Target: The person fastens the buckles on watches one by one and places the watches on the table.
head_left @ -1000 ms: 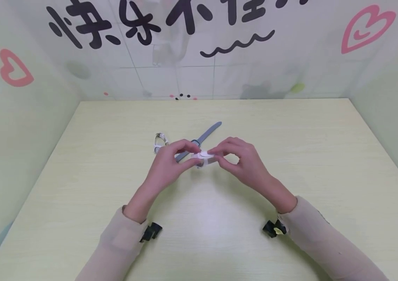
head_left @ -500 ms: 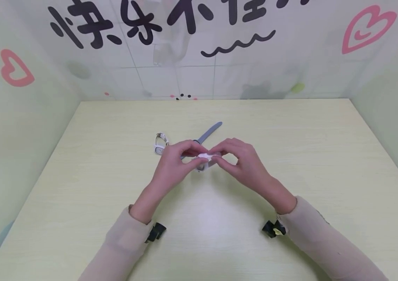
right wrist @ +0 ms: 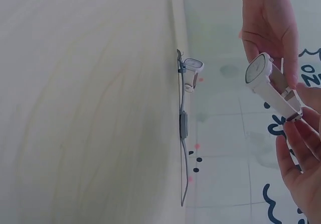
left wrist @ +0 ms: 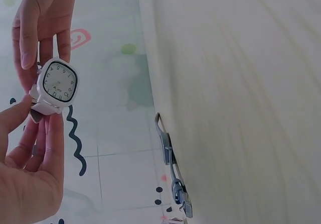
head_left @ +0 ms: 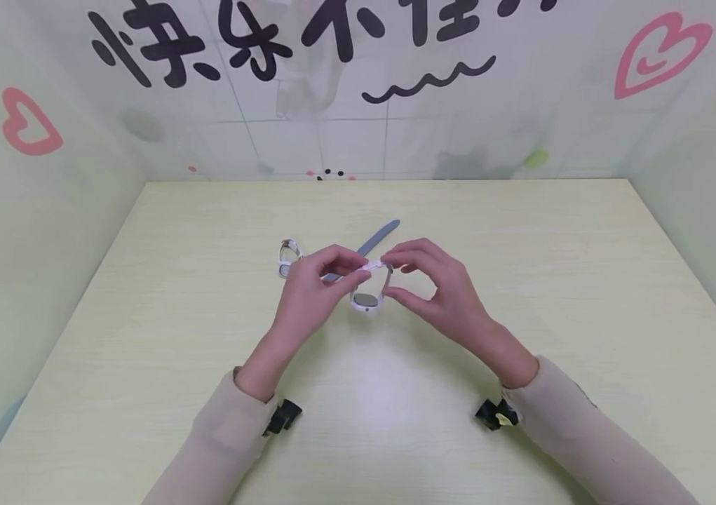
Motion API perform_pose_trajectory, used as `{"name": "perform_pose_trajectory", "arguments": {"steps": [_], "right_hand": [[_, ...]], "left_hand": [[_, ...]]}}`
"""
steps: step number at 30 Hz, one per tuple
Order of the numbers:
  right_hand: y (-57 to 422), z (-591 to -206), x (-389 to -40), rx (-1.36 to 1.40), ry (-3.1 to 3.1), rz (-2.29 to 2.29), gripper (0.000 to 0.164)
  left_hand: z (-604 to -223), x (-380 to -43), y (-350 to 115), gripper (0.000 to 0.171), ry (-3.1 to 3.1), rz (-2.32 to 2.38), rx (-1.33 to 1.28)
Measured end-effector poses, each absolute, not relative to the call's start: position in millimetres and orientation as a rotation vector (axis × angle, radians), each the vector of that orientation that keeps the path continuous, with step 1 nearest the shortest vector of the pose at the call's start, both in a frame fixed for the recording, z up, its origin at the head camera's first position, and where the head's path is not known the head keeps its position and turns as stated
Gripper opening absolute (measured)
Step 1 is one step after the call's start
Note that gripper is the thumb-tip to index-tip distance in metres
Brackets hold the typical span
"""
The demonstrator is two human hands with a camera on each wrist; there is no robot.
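A white wristwatch (head_left: 366,300) hangs between both hands above the table, its strap closed into a loop and its case lowest. My left hand (head_left: 307,291) pinches the upper part of the strap between thumb and fingers. My right hand (head_left: 435,280) holds the strap's right side, thumb below and fingertips above. The squarish dial of the white wristwatch (left wrist: 61,81) shows large numerals in the left wrist view. From the right wrist, the strap of the wristwatch (right wrist: 275,96) is seen running to the right fingertips. Fingers hide part of the buckle end.
Behind the hands, a blue-grey watch (head_left: 379,236) lies stretched out on the pale wooden table (head_left: 206,337), partly covered by the left hand. Another white watch (head_left: 285,268) lies looped to its left. Printed wall sheets enclose the table's back and sides.
The right fingers have spread from a tight pinch at the strap's top, with fingertips higher. The left hand shifted slightly right, then up. The white wristwatch's loop and dial now show more.
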State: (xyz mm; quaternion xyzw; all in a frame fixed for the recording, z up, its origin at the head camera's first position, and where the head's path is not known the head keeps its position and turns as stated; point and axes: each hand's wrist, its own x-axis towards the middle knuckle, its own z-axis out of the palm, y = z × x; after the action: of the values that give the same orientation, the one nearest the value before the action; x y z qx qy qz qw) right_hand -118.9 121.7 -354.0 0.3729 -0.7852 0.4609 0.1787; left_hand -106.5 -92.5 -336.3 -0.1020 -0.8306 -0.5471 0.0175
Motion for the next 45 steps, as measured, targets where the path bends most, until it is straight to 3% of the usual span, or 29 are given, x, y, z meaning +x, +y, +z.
{"name": "perform_pose_trajectory", "arguments": {"steps": [7,13,25,45], "right_hand": [[123.8,-354.9,-118.9,1.163,-2.266,1.285,0.067],[122.2,-355.1,-119.0,1.217,-2.28,1.264,0.078],[122.2,-354.1,-120.1,1.105,-2.312,1.252,0.074],[127.7,-351.0,-123.9,0.87,-2.373,1.368,0.063]], "left_hand": [[-335.1,-108.3,-94.7,0.018,-2.479,-2.017,-0.238],[-335.2,-110.0,-95.4,0.02,-2.464,-2.137,-0.189],[-333.3,-109.8,-94.9,0.023,-2.493,-2.205,-0.234],[-337.0,-111.9,-101.4,0.047,-2.589,-2.14,-0.555]]}}
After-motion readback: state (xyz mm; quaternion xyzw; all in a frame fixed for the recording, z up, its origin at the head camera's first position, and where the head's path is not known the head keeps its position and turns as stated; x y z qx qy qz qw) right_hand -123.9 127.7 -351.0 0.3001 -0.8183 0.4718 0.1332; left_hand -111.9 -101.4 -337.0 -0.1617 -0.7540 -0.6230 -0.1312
